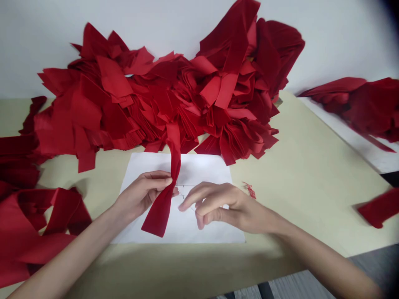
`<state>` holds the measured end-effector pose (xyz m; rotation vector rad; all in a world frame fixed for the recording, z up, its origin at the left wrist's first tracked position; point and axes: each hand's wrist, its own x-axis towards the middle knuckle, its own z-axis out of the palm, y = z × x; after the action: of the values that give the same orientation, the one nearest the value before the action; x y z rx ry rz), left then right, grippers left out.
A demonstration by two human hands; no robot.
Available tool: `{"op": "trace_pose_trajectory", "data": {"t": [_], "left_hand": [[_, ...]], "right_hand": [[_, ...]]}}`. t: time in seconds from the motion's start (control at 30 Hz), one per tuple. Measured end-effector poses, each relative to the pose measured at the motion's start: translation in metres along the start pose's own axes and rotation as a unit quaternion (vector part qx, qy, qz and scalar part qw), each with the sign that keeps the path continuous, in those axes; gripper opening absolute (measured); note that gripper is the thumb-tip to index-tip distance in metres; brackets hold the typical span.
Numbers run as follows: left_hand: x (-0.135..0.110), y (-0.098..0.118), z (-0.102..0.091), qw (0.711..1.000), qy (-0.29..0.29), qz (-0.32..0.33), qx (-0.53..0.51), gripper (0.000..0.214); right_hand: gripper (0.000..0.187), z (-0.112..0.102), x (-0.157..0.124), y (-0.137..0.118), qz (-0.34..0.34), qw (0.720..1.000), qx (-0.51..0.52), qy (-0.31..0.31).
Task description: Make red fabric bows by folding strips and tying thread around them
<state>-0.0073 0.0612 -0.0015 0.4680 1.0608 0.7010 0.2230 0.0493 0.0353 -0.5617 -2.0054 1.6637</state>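
Between the thumb and fingers of my left hand [146, 189] is a red ribbon strip [160, 209], pinched and gathered near its middle. Its lower end flares out over a white sheet of paper [212, 166], and its upper end reaches up to the red pile. My right hand [218, 203] hovers over the paper, to the right of the ribbon and apart from it. Its fingers are bent and spread, with nothing visible in them. Thin drawn lines mark the paper between the two hands.
A large heap of red fabric strips [149, 104] lies along the wall behind the paper. More red fabric [25, 232] sits at the left. Small red thread scraps [249, 191] lie right of the paper. Another red bundle [370, 106] and a rolled red piece [378, 209] are at the right.
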Motion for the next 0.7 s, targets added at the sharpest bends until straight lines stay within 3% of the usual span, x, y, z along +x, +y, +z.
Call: {"op": "trace_pose_trajectory", "data": {"t": [0.1, 0.33, 0.5, 0.6, 0.7], "left_hand": [[0.000, -0.001, -0.001, 0.999, -0.030, -0.015, -0.012, 0.005], [-0.003, -0.003, 0.001, 0.992, -0.121, -0.025, -0.023, 0.001], [-0.009, -0.005, 0.004, 0.976, -0.174, -0.097, 0.086, 0.010], [-0.015, -0.006, 0.011, 0.945, -0.223, -0.129, 0.202, 0.006], [-0.022, -0.010, 0.019, 0.909, -0.247, -0.101, 0.319, 0.004]], "right_hand": [[0.019, -0.003, 0.001, 0.013, 0.044, 0.991, 0.121, 0.033], [0.021, -0.009, 0.003, 0.035, 0.137, 0.970, 0.198, 0.042], [0.016, -0.015, 0.013, 0.049, 0.165, 0.927, 0.328, 0.081], [0.018, -0.014, 0.021, 0.049, 0.191, 0.925, 0.328, 0.021], [0.019, -0.011, 0.028, 0.039, 0.223, 0.937, 0.261, -0.068]]}}
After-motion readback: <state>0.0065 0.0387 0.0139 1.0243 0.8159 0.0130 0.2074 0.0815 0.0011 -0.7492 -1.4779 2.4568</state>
